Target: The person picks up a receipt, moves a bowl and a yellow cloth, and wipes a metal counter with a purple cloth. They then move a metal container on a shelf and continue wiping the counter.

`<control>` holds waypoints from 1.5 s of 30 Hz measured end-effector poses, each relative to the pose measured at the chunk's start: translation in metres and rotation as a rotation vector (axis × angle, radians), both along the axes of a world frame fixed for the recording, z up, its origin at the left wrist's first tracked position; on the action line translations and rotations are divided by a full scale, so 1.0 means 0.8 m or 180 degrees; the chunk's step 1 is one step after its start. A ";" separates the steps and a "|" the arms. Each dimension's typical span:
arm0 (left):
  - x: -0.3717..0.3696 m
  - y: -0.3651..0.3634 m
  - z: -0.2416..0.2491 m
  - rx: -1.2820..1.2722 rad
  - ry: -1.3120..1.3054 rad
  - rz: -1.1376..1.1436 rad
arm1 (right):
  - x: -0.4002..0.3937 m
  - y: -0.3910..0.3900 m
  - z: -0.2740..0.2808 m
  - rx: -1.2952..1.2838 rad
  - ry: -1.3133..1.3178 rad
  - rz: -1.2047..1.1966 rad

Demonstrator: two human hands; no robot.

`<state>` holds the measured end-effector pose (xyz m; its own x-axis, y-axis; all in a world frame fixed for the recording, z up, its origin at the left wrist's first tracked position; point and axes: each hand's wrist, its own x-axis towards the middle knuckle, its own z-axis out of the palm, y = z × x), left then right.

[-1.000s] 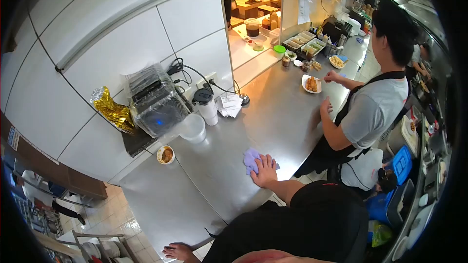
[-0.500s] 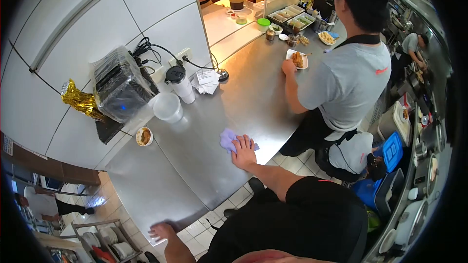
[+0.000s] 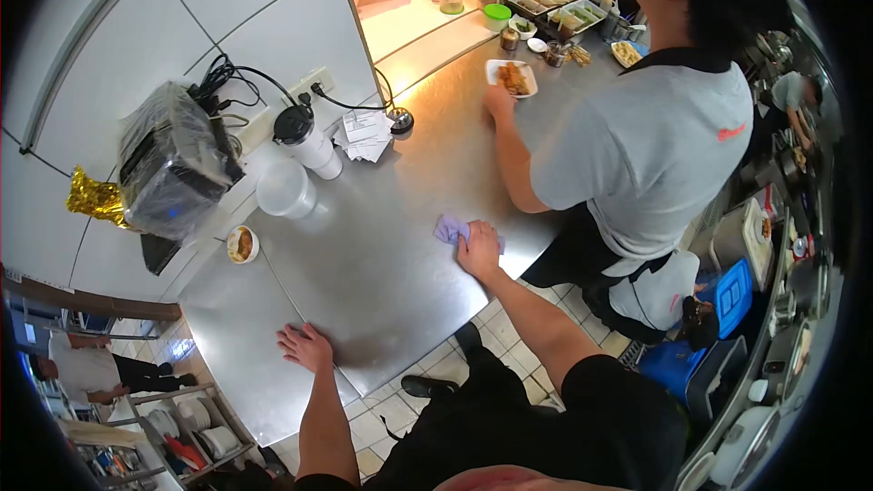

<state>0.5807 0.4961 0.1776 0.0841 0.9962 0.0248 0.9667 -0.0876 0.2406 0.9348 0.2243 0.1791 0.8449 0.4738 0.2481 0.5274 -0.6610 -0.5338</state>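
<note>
My right hand (image 3: 479, 250) presses a purple cloth (image 3: 449, 228) onto the steel counter (image 3: 373, 264), close to its front edge. Parts of the cloth show on both sides of the fingers. My left hand (image 3: 305, 346) lies flat with fingers spread on the counter's left section, beside the seam, holding nothing. Beyond it, near the wall, sits a small white cup (image 3: 242, 245) with brown contents. A clear round container (image 3: 285, 189) and a white tumbler (image 3: 314, 147) with a black lid stand farther back.
At the right, a co-worker in a grey shirt (image 3: 655, 118) holds a white dish of food (image 3: 512, 79). Another person (image 3: 655, 291) bends low behind. A plastic-wrapped machine (image 3: 177, 164) and paper slips (image 3: 366, 134) are by the wall. Seasoning jars (image 3: 510, 38) stand at the back.
My left hand has moved up from the near edge onto the counter. My right hand and the cloth have shifted slightly right. The co-worker's dish has moved left and the view has shifted.
</note>
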 end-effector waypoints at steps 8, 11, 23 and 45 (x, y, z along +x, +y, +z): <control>0.013 -0.004 0.005 0.0106 0.0279 0.0067 | 0.009 0.001 0.010 -0.0187 -0.0197 0.0257; 0.015 -0.004 0.007 0.0117 0.0337 0.0086 | 0.008 -0.001 0.007 -0.0119 -0.0044 0.0289; 0.011 -0.004 0.000 0.0239 0.0364 0.0051 | 0.011 -0.001 0.003 -0.0267 0.0095 0.0378; 0.019 -0.008 0.008 0.0159 0.0298 0.0053 | 0.015 -0.001 0.011 -0.0243 -0.0011 0.0320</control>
<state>0.5959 0.4894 0.1840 0.0719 0.9951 0.0673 0.9861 -0.0810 0.1448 0.9465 0.2232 0.1881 0.7915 0.5737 0.2108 0.5947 -0.6433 -0.4822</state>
